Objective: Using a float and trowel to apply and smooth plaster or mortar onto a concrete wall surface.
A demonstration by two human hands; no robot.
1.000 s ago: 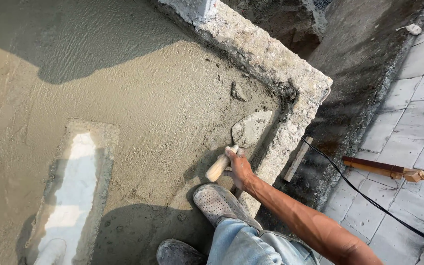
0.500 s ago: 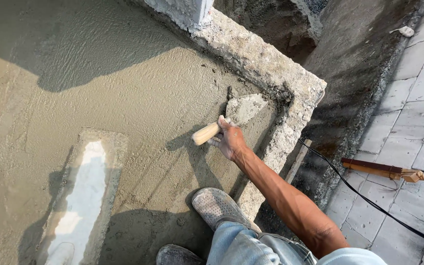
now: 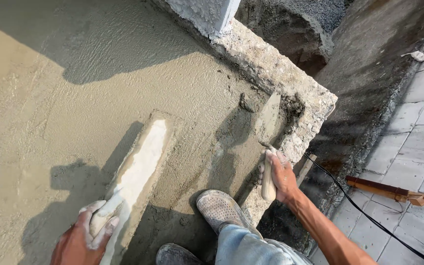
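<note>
grey-brown wet cement (image 3: 74, 73), pale float (image 3: 136, 172), perforated grey shoe (image 3: 219, 208)

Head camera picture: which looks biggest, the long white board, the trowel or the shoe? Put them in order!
1. The long white board, by far the longest, held at its near end by the left hand.
2. and 3. The trowel in the right hand and the shoe look about alike, so no ranking there.
</note>
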